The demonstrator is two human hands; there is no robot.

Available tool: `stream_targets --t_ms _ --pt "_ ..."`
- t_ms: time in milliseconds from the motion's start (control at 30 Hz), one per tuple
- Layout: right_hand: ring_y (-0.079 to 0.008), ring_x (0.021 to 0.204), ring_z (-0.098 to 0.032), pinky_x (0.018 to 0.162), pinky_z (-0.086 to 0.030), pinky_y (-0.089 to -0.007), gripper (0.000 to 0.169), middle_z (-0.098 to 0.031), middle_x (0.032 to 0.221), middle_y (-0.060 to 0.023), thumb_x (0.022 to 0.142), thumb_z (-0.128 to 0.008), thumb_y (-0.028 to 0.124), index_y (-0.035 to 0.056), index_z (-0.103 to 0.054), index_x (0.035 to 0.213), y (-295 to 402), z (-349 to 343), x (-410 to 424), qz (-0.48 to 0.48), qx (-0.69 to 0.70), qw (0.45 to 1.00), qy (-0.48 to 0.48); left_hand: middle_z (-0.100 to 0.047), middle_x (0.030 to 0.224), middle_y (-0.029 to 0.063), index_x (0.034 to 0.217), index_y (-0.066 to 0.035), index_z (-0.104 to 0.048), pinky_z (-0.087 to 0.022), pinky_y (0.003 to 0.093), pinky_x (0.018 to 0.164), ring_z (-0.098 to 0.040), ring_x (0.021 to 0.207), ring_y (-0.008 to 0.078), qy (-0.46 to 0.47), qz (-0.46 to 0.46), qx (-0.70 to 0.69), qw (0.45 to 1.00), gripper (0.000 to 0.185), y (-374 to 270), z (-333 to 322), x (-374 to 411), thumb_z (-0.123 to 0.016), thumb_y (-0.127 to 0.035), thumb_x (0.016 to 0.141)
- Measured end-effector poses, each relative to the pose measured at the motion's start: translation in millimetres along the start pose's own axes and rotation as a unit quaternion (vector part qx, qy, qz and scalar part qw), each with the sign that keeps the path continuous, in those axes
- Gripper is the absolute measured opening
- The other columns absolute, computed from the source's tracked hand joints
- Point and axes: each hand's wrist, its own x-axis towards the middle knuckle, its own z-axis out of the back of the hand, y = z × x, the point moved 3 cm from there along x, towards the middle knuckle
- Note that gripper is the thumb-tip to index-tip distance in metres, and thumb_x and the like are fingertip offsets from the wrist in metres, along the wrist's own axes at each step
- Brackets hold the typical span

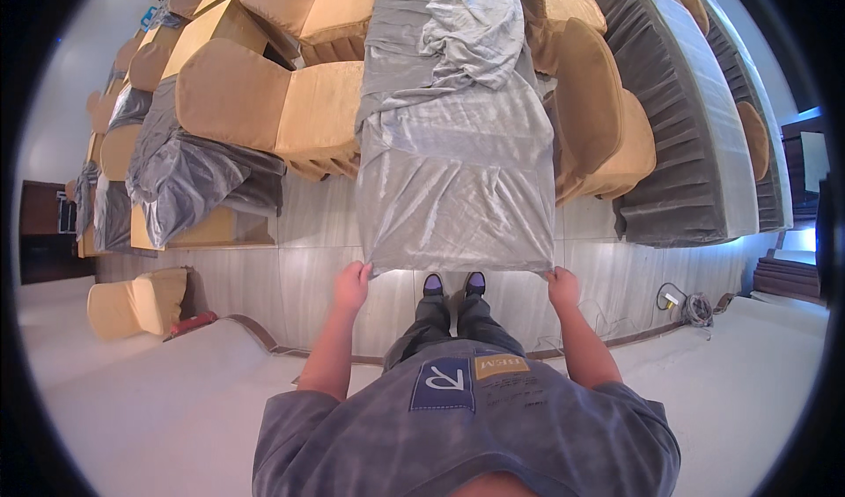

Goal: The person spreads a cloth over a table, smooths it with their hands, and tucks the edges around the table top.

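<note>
A grey velvet tablecloth (455, 193) lies over the long table in front of me, its near edge stretched between my hands. My left hand (353, 286) is closed on the near left corner of the cloth. The near right corner is pinched in my right hand (562, 287). Soft creases run across the stretched part, and farther up the table the cloth is bunched in a loose heap (478, 28). My shoes show on the floor just below the cloth's edge, between the two hands.
Tan covered chairs (231, 94) (587, 101) flank the table. Grey draped tables (700, 114) stand right; wooden tables with crumpled grey cloth (191, 173) stand left. Behind me are a curved wall edge, a coiled cable (698, 309), a red fire extinguisher (193, 323) and another tan chair (132, 304).
</note>
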Motion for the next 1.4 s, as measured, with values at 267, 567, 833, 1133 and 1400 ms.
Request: stream_targets --t_ms 267,567,833,1133,1400 --pt "-0.0355 0.074 -0.053 0.064 -0.043 -0.0412 0.024 -0.055 0.078 -0.0193 0.075 -0.057 0.025 0.0005 -0.055 0.075 28.2 22.1 0.9 0.094 0.223 0.965 -0.101 -0.06 0.075 0.0152 0.093 -0.005 -0.06 -0.045 0.0357 0.064 -0.058 0.067 0.028 0.014 0.055 -0.058 0.997 0.031 11.2 -7.1 -7.6 -0.064 -0.028 0.072" --pt "-0.0332 0.074 -0.053 0.066 -0.042 -0.0428 0.024 -0.055 0.077 -0.0161 0.077 -0.054 0.025 0.0012 -0.054 0.073 -9.9 -6.1 16.3 0.1 -0.029 0.994 -0.029 -0.06 0.074 0.0139 0.073 -0.003 -0.058 -0.045 0.0373 0.061 -0.058 0.068 0.0279 0.132 0.047 0.04 0.989 0.028 1.0 8.2 10.5 -0.065 -0.03 0.07" --pt "-0.028 0.069 -0.056 0.063 -0.043 -0.0386 0.022 -0.056 0.082 -0.0135 0.074 -0.06 0.02 0.001 -0.057 0.083 -3.7 -24.6 -3.9 0.122 0.109 0.985 -0.052 -0.061 0.089 0.009 0.082 -0.003 -0.061 -0.046 0.036 0.062 -0.057 0.065 0.0245 0.017 0.067 -0.012 0.998 0.03 19.4 -25.8 -24.4 -0.069 -0.027 0.066" --pt "-0.0331 0.067 -0.052 0.059 -0.042 -0.0401 0.015 -0.054 0.073 -0.0151 0.076 -0.057 0.017 0.0021 -0.054 0.075 12.2 13.8 17.8 0.212 -0.01 0.974 -0.085 -0.059 0.076 0.0093 0.07 -0.006 -0.056 -0.044 0.0369 0.057 -0.057 0.066 0.0256 0.04 0.046 0.1 0.993 0.023 -13.1 13.3 15.1 -0.065 -0.026 0.07" --pt "-0.0345 0.067 -0.053 0.061 -0.042 -0.0405 0.022 -0.054 0.074 -0.0176 0.072 -0.061 0.021 -0.0004 -0.056 0.074 3.9 -14.3 30.7 0.104 -0.009 0.995 -0.007 -0.062 0.084 0.0106 0.085 -0.008 -0.061 -0.046 0.0365 0.066 -0.059 0.078 0.0256 0.141 0.164 0.063 0.974 0.03 -7.2 -13.4 25.9 -0.069 -0.03 0.065"
